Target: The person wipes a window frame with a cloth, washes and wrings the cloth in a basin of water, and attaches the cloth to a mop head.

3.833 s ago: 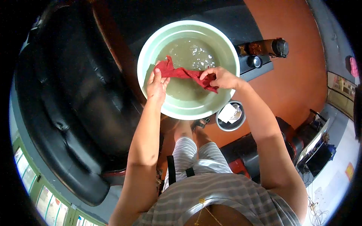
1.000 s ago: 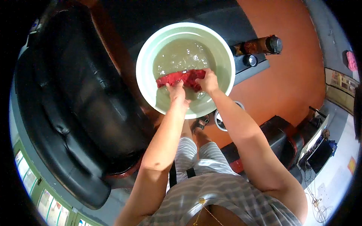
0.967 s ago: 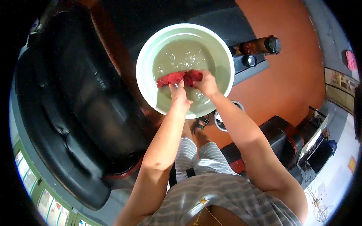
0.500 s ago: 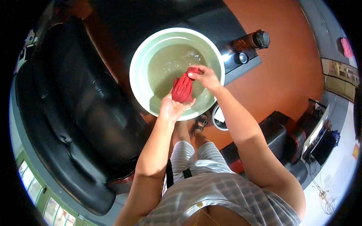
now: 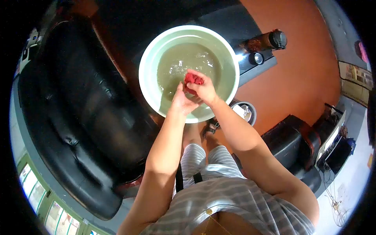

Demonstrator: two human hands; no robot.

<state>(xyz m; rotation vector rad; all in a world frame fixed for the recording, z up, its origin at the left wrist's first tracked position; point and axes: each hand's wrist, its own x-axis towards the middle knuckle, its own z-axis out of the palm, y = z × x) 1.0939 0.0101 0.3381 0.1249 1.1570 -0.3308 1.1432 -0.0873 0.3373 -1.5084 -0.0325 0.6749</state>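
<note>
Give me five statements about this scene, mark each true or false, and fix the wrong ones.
1. The right hand holds a bunched red cloth. True.
2. The basin is dry inside. False: cloudy water lies in it.
3. The left hand rests on the sofa. False: the left hand is over the basin.
4. The sofa is black. True.
5. The cloth is spread out flat. False: it is crumpled.

Room beyond right hand (image 5: 205, 89), basin rim (image 5: 142, 74) around
</note>
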